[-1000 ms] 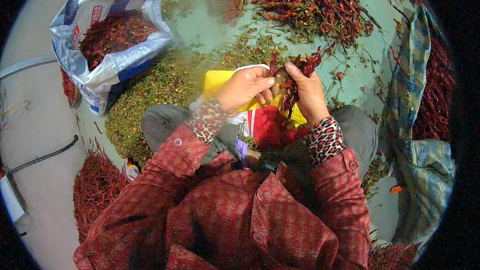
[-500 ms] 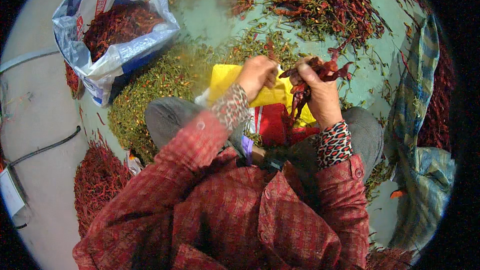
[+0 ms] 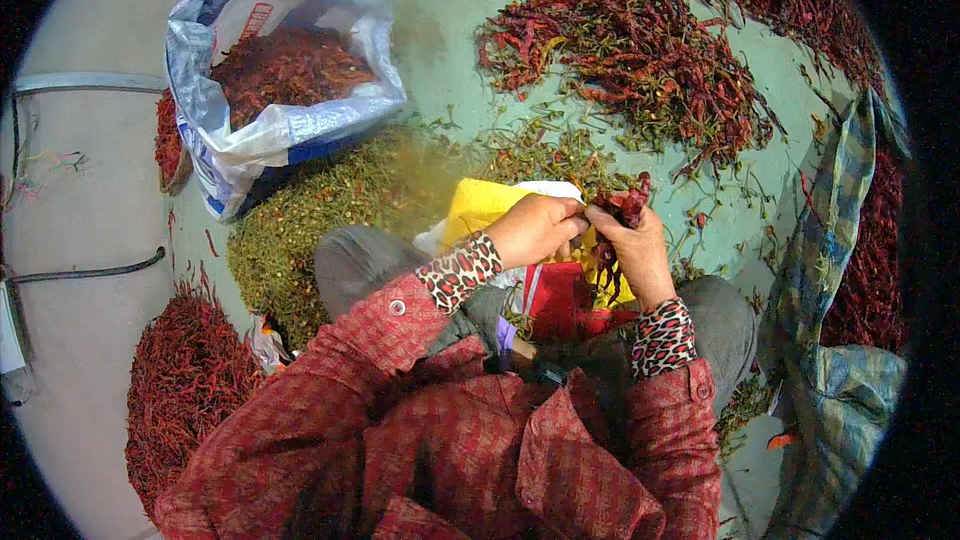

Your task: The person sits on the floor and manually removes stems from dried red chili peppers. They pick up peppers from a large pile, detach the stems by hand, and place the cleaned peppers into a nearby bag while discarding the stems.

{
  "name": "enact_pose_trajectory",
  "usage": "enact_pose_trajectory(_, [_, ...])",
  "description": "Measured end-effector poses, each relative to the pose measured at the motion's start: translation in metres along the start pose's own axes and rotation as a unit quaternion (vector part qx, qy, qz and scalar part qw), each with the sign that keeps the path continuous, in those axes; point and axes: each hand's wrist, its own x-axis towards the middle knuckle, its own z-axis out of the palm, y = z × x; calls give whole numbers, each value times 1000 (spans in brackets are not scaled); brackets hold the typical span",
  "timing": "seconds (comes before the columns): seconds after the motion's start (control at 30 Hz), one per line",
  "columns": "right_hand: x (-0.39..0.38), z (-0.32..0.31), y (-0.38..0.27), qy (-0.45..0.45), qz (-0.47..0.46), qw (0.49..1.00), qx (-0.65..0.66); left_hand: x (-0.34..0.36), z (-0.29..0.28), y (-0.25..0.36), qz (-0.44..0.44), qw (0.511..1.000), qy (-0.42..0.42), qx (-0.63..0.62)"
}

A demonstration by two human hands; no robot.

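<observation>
My right hand [image 3: 640, 248] is closed around a small bunch of dried red chili peppers [image 3: 629, 204], some poking up past the thumb and others hanging below the fingers. Close beside it, my left hand [image 3: 538, 228] has its fingers pinched together near the tip of the right thumb. Whatever those fingers grip is too small or hidden to make out. Beneath both hands, a yellow and red sheet [image 3: 480, 202] lies across my lap, partly covered by my wrists.
An open white and blue woven sack [image 3: 290, 125] at the upper left holds red chilies. Beside it spreads a heap of greenish stems [image 3: 290, 240]. Chili piles lie at the far right [image 3: 640, 60] and near left [image 3: 185, 390]. A striped cloth [image 3: 840, 240] borders the right.
My left hand has come down and right, meeting the right hand at the chilies. My right hand has lowered slightly. The whole view has shifted, so the sack and piles sit lower.
</observation>
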Motion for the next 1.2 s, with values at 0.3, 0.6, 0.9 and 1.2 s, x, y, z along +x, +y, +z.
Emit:
enact_pose_trajectory(0.3, [6,3,1,111,102,949,278,-6,-17,14,341,911,71,220])
enact_pose_trajectory(0.6, [18,-28,6,134,69,902,405,71,-134,-37,20,858,75,507])
enact_pose_trajectory(0.9, [26,-25,24,148,76,922,350,157,-126,-29,-28,891,247,380])
enact_pose_trajectory(1.2, [22,-17,15,157,53,930,328,52,-73,-5,66,978,197,22])
